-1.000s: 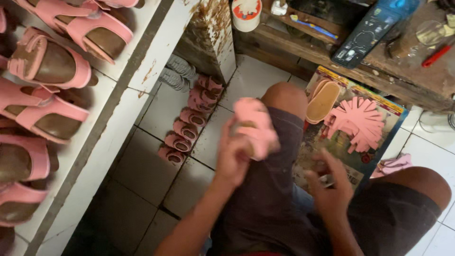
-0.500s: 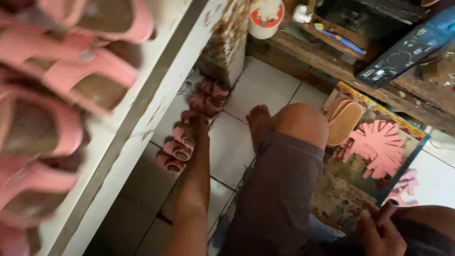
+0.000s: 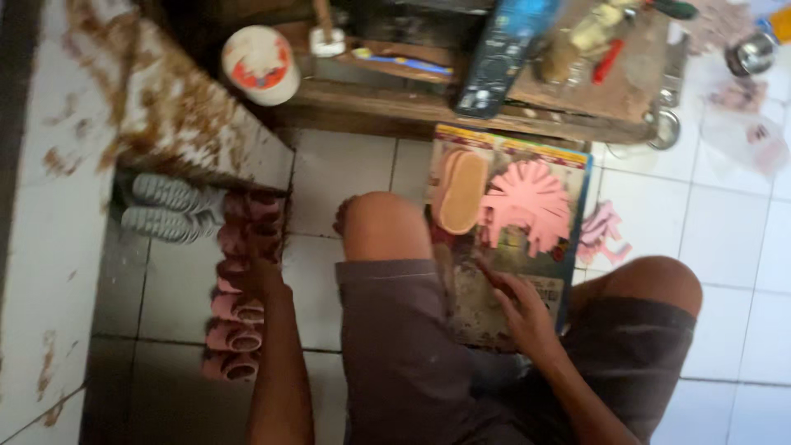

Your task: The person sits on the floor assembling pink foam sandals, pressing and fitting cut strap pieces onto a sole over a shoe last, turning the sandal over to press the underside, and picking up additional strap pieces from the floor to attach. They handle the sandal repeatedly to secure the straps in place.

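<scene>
My left hand (image 3: 262, 278) reaches down to a row of pink sandals (image 3: 235, 330) lined up on the tiled floor by my left knee. It rests on one of them, and its grip is blurred and dark. My right hand (image 3: 521, 311) lies on a colourful board (image 3: 511, 142) between my knees, fingers curled around a thin brown tool (image 3: 488, 274). On the board lie a tan sole (image 3: 461, 191) and a fan of pink strap pieces (image 3: 527, 204).
Two grey ribbed soles (image 3: 165, 208) lie beyond the sandal row under a stained white ledge (image 3: 49, 247). A low wooden bench (image 3: 371, 103) ahead holds a white cup (image 3: 259, 62), a dark flat box (image 3: 503, 49) and tools. Pink scraps (image 3: 601, 232) lie on the floor at right.
My left hand carried a pink sandal from my lap down to the floor row. The view swung away from the shelf of sandals. My right hand stayed at the board.
</scene>
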`<act>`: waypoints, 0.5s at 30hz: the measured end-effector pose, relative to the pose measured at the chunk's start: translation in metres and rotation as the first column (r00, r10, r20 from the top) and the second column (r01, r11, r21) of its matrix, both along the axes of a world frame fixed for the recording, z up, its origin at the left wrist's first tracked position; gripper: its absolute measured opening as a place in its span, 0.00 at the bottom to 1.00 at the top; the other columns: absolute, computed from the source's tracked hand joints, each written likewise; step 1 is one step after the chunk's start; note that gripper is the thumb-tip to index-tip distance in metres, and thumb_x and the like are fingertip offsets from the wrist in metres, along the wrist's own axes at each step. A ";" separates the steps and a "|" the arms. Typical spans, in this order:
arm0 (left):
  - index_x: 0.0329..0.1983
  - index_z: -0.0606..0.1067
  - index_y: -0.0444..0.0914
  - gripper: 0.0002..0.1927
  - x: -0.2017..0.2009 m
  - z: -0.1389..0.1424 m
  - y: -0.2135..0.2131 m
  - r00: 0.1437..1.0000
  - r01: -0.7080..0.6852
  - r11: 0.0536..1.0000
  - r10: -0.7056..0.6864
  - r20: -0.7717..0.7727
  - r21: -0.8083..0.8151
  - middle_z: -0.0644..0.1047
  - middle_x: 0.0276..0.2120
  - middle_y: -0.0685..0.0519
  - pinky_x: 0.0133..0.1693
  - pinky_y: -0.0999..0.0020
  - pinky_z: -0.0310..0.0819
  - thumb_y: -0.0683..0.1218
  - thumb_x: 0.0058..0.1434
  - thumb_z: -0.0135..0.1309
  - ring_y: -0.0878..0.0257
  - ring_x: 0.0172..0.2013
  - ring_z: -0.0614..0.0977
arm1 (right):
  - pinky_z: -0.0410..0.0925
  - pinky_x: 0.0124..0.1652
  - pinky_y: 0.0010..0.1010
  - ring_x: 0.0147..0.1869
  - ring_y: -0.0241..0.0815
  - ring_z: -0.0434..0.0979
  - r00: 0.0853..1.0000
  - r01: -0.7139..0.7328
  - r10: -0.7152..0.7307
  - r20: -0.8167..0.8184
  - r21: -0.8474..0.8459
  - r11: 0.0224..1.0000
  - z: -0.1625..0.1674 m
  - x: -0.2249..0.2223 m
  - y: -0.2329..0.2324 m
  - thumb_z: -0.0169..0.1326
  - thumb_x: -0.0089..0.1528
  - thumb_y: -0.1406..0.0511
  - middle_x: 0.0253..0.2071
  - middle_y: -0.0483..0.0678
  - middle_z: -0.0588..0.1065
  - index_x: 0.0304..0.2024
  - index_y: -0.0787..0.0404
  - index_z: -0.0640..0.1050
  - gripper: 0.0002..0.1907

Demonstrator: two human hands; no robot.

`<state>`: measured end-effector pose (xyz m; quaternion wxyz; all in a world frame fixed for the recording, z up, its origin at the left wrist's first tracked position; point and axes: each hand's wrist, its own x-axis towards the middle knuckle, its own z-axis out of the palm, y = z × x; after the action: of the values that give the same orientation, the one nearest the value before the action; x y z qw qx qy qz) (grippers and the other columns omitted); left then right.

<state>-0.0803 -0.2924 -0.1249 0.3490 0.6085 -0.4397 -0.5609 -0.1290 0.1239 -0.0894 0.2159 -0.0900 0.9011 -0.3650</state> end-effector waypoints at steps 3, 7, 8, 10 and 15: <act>0.71 0.65 0.35 0.25 -0.011 0.040 0.021 0.921 0.255 0.957 -0.285 -0.267 -0.140 0.75 0.54 0.51 0.52 0.66 0.72 0.45 0.73 0.54 0.62 0.49 0.76 | 0.69 0.47 0.43 0.47 0.58 0.76 1.000 0.014 -0.010 -0.025 0.173 0.985 -0.005 -0.010 -0.006 0.57 0.62 0.64 0.46 0.58 0.74 0.55 0.61 0.77 0.19; 0.69 0.69 0.35 0.21 -0.042 0.107 0.072 0.697 0.564 0.594 -0.715 -0.055 -0.574 0.77 0.54 0.49 0.55 0.65 0.74 0.46 0.76 0.53 0.59 0.50 0.78 | 0.67 0.49 0.49 0.50 0.63 0.73 0.982 0.004 0.045 -0.182 0.263 0.965 -0.005 -0.013 -0.009 0.60 0.57 0.67 0.44 0.59 0.73 0.51 0.60 0.78 0.18; 0.66 0.73 0.35 0.18 -0.054 0.121 0.088 0.651 0.607 0.435 -0.752 0.102 -0.665 0.79 0.51 0.49 0.55 0.63 0.76 0.47 0.76 0.54 0.56 0.49 0.80 | 0.67 0.49 0.51 0.51 0.62 0.73 0.982 0.024 0.029 -0.187 0.279 0.960 -0.004 -0.014 -0.008 0.60 0.56 0.67 0.44 0.58 0.72 0.50 0.59 0.79 0.18; 0.63 0.76 0.38 0.20 -0.078 0.135 0.129 0.502 0.820 0.308 -0.791 0.348 -0.482 0.81 0.51 0.48 0.51 0.61 0.75 0.46 0.69 0.55 0.54 0.49 0.84 | 0.67 0.47 0.52 0.51 0.63 0.71 0.965 0.017 0.069 -0.253 0.322 0.947 0.001 -0.017 -0.007 0.61 0.54 0.68 0.44 0.59 0.72 0.52 0.61 0.76 0.23; 0.68 0.64 0.37 0.35 -0.170 0.103 0.183 0.063 0.852 -0.317 -0.728 0.683 -0.417 0.71 0.60 0.41 0.54 0.51 0.73 0.45 0.57 0.60 0.42 0.58 0.75 | 0.66 0.49 0.52 0.53 0.61 0.70 0.958 0.063 0.045 -0.284 0.360 0.931 0.017 -0.020 -0.005 0.63 0.51 0.65 0.46 0.57 0.71 0.55 0.59 0.74 0.28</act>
<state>-0.2499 -0.1089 -0.0222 0.0584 -0.0610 -0.9415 -0.3262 -0.1490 0.1192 -0.0720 0.0940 -0.0963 0.9753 -0.1749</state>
